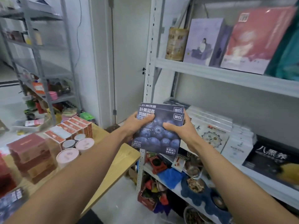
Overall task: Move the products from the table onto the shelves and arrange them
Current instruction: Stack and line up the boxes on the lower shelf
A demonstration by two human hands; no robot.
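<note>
Dark blue flat cardboard boxes (pixel 159 138) printed with blueberries, at least two stacked with the rear one offset upward, are held in the air between the wooden bench (pixel 124 159) and the pale grey metal shelves (pixel 226 76). Both hands hold them. The left hand (pixel 137 125) grips the left edge with its thumb across the front. The right hand (pixel 179 131) grips the right edge, thumb likewise on the printed face. The boxes sit just in front of the shelf unit's corner post, near the bench's far right corner, touching neither.

On the bench stand a row of slim orange-red cartons (pixel 76 128), round pink tubs (pixel 68 156) with lids, and a stack of dark red boxes (pixel 30 152), which are blurred.

On the shelf at hand height lie white flat boxes (pixel 213 126) and a black box with white characters (pixel 273 160). The shelf above carries a gold tin (pixel 176 44), a lavender box (pixel 205 42) and a large pink-red box (pixel 252 41), all upright.
</note>
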